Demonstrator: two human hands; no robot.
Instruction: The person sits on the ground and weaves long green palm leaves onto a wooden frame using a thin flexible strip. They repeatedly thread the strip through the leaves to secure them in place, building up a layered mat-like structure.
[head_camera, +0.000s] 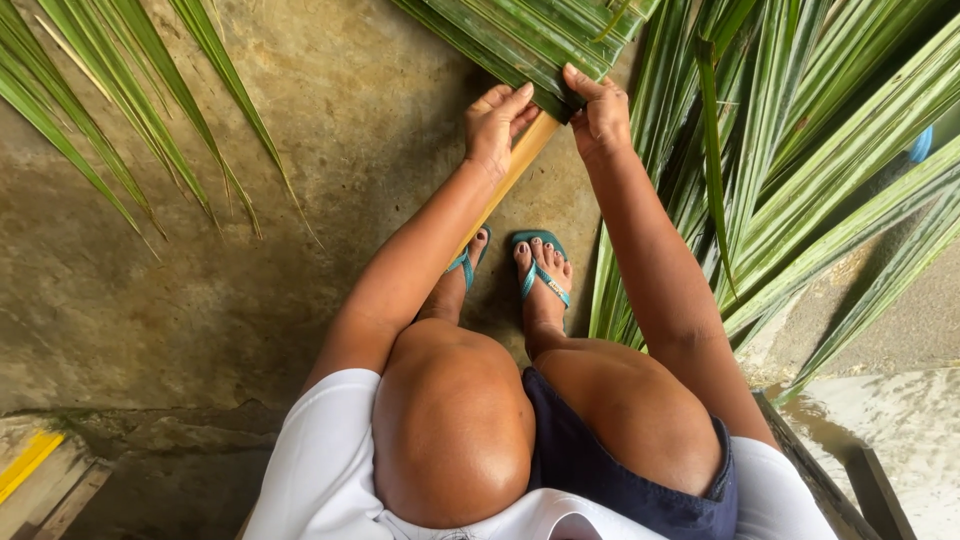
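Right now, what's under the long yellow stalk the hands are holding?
Under the yellow stalk lies stained concrete floor. Its lower end passes behind the left hand and forearm toward the sandalled feet, so that part is hidden.

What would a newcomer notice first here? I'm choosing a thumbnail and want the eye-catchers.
At top centre, the left hand and right hand press on folded green palm leaves along a pale yellow midrib. Below them are teal flip-flops on the concrete floor, with loose fronds fanning right.
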